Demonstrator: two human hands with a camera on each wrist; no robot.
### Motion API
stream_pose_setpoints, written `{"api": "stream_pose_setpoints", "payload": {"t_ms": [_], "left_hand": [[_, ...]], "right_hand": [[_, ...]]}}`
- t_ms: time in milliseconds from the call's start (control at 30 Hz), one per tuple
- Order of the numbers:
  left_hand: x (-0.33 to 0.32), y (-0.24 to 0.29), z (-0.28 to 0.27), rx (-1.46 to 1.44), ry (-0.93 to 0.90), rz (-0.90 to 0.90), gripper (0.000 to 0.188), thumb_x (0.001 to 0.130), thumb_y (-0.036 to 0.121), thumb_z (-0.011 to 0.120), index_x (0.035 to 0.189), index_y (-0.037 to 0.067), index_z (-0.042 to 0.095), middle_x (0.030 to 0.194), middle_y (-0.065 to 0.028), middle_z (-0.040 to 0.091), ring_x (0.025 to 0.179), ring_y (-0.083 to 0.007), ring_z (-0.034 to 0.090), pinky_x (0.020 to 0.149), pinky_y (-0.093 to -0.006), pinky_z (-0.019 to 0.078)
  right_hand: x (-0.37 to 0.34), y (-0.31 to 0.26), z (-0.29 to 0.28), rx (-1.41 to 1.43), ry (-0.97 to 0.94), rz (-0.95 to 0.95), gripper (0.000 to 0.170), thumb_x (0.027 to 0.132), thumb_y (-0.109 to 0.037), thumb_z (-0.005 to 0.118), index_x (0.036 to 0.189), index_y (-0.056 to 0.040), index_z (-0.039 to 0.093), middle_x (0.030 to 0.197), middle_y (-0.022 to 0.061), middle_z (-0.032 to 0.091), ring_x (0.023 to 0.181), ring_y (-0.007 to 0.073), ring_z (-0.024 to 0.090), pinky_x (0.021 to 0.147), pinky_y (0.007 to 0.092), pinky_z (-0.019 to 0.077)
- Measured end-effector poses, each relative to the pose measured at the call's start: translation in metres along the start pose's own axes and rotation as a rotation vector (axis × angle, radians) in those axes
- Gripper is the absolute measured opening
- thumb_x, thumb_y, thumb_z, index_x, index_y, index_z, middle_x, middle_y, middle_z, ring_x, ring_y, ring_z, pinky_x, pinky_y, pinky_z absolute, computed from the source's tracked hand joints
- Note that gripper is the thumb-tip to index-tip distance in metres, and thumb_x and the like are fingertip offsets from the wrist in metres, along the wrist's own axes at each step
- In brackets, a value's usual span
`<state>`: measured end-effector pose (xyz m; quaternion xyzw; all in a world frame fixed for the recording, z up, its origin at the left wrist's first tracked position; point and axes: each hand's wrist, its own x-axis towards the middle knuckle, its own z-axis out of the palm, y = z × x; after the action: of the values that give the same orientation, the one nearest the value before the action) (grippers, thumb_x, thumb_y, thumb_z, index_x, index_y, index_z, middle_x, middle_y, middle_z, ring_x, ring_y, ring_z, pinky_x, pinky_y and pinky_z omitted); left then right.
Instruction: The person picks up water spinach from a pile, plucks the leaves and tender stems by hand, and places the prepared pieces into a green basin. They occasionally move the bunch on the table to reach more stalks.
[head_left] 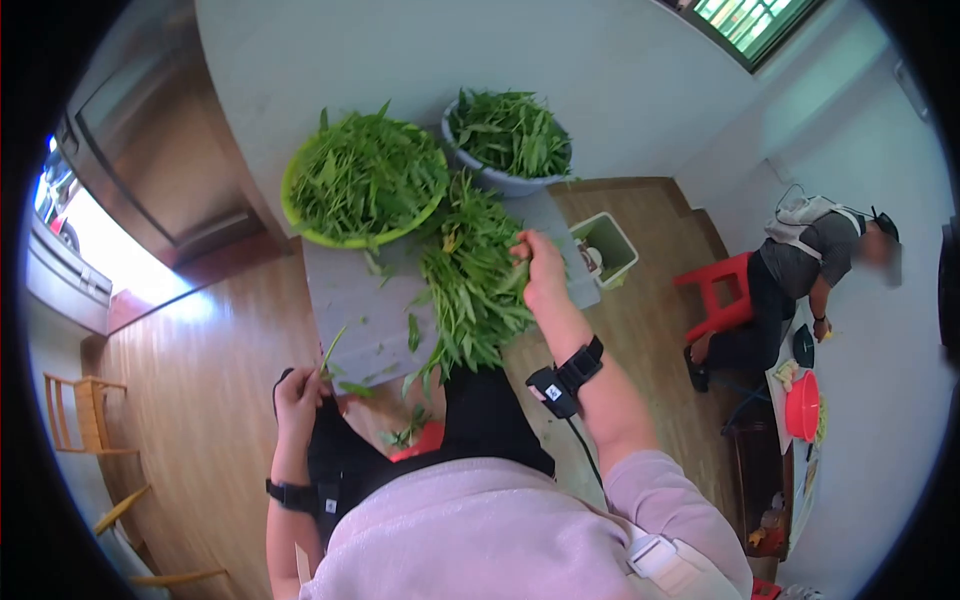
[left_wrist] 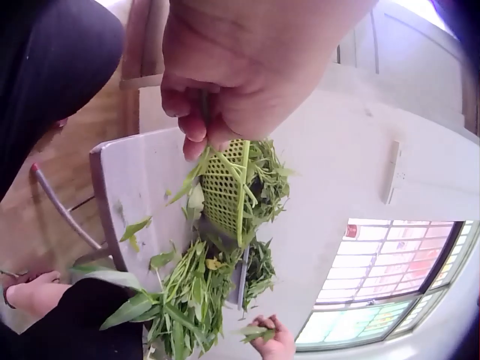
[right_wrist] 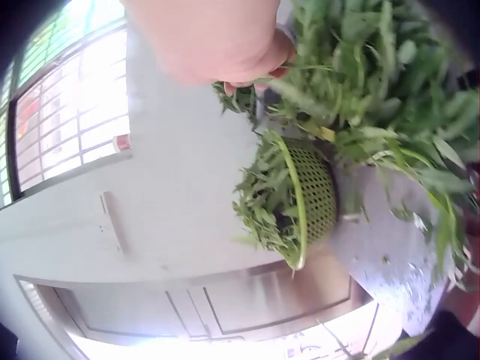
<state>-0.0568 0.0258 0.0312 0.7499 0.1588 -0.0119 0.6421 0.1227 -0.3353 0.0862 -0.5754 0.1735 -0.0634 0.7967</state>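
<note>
**Greens are filling two containers, and a big pile is lying loose**

The green basket (head_left: 350, 242) is standing on the table (head_left: 340, 300), holding a high heap of leafy greens. To the basket's right, the pale basin (head_left: 515, 186) is brimming with similar greens. Between these two and the person's lap, a thick loose pile (head_left: 475, 285) is spreading to the basket's right and down towards the table's near edge.

The left hand (head_left: 297, 398) is pinching a thin green stem (head_left: 333, 345) between thumb and fingers, nearer the body than the basket and just off the table. The right hand (head_left: 543, 272) is gripping a small leafy sprig (left_wrist: 257, 331) beside the loose pile, on the side away from the basket.

Judging by the amounts, a good share of the greens is already sitting in the containers — yet plenty is remaining outside them, besides the pieces in both hands. A few stray leaves (head_left: 414, 332) are lying on the table in front of the basket. The white bin (head_left: 624, 240) is standing beyond the pile from the basket.
</note>
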Motion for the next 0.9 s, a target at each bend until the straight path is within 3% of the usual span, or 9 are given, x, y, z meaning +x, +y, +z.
{"api": "stream_pose_setpoints", "payload": {"t_ms": [200,267,300,367,500,567,667,767,900], "left_hand": [[0.014,-0.001,0.002,-0.083,0.042,-0.034,0.013,0.089,0.007,0.053,0.090,-0.002,0.062,0.065,-0.0026,0.058,0.052,-0.0053,0.046,0.049,-0.0184,0.0355],[0.019,0.000,0.003,-0.082,0.052,-0.051,0.013,0.089,0.007,0.053,0.090,-0.003,0.062,0.066,-0.0029,0.058,0.052,-0.0053,0.045,0.050,-0.0183,0.0360],[0.020,0.001,0.003,-0.093,0.054,-0.065,0.014,0.090,0.008,0.054,0.091,-0.003,0.062,0.066,-0.0028,0.058,0.053,-0.0053,0.046,0.050,-0.0183,0.0363],[0.022,0.000,0.003,-0.103,0.062,-0.092,0.014,0.090,0.009,0.054,0.091,-0.003,0.062,0.066,-0.0027,0.058,0.053,-0.0053,0.046,0.050,-0.0182,0.0366],[0.034,-0.002,0.001,-0.145,0.068,-0.153,0.015,0.090,0.011,0.055,0.093,-0.002,0.061,0.067,-0.0024,0.059,0.055,-0.0050,0.046,0.051,-0.0181,0.0373],[0.041,0.002,0.001,-0.151,0.083,-0.176,0.016,0.090,0.012,0.055,0.094,-0.002,0.061,0.068,-0.0021,0.059,0.055,-0.0050,0.047,0.052,-0.0182,0.0375],[0.053,0.027,-0.001,-0.080,0.123,-0.129,0.015,0.090,0.012,0.056,0.095,-0.001,0.062,0.071,-0.0018,0.060,0.058,-0.0047,0.048,0.053,-0.0181,0.0382],[0.078,0.076,-0.001,0.036,0.230,0.108,0.012,0.089,0.008,0.056,0.095,0.000,0.062,0.072,-0.0010,0.059,0.062,-0.0054,0.051,0.055,-0.0181,0.0390],[0.125,0.162,0.018,0.312,0.304,0.493,0.012,0.087,0.004,0.056,0.096,-0.001,0.062,0.077,-0.0019,0.061,0.067,-0.0065,0.055,0.058,-0.0204,0.0431]], "right_hand": [[0.080,-0.132,0.050,-0.070,0.157,-0.679,0.023,0.090,-0.027,0.048,0.087,-0.0058,0.057,0.066,0.0008,0.047,0.066,0.0088,0.046,0.061,0.0244,0.0372],[0.130,-0.150,0.066,-0.248,0.186,-0.941,0.033,0.091,-0.030,0.045,0.086,0.0001,0.056,0.077,0.0064,0.057,0.069,0.0160,0.047,0.064,0.0311,0.0396],[0.155,-0.155,0.073,-0.254,0.179,-0.935,0.033,0.091,-0.030,0.045,0.086,0.0001,0.056,0.077,0.0064,0.057,0.069,0.0160,0.047,0.064,0.0311,0.0396],[0.200,-0.153,0.081,-0.786,0.030,-0.850,0.038,0.092,-0.032,0.044,0.088,0.0018,0.059,0.089,0.0115,0.059,0.081,0.0222,0.053,0.076,0.0339,0.0415],[0.240,-0.115,0.072,-0.895,0.147,-0.769,0.041,0.092,-0.035,0.044,0.093,0.0016,0.062,0.099,0.0149,0.057,0.092,0.0256,0.054,0.086,0.0325,0.0397],[0.205,-0.101,0.067,-0.492,0.057,-0.778,0.042,0.092,-0.037,0.045,0.101,0.0007,0.062,0.109,0.0147,0.055,0.103,0.0252,0.053,0.093,0.0329,0.0374],[0.159,-0.070,0.046,-0.335,-0.065,-0.643,0.035,0.094,-0.028,0.044,0.100,0.0017,0.061,0.106,0.0102,0.058,0.099,0.0196,0.054,0.088,0.0316,0.0418],[0.128,-0.038,0.011,-0.256,-0.133,-0.519,0.028,0.094,-0.020,0.044,0.098,0.0027,0.060,0.098,0.0084,0.061,0.092,0.0150,0.056,0.082,0.0284,0.0449],[0.094,-0.001,-0.038,-0.046,-0.013,-0.258,0.023,0.094,-0.021,0.046,0.089,-0.0015,0.057,0.087,0.0066,0.060,0.085,0.0165,0.056,0.073,0.0312,0.0435]]}}
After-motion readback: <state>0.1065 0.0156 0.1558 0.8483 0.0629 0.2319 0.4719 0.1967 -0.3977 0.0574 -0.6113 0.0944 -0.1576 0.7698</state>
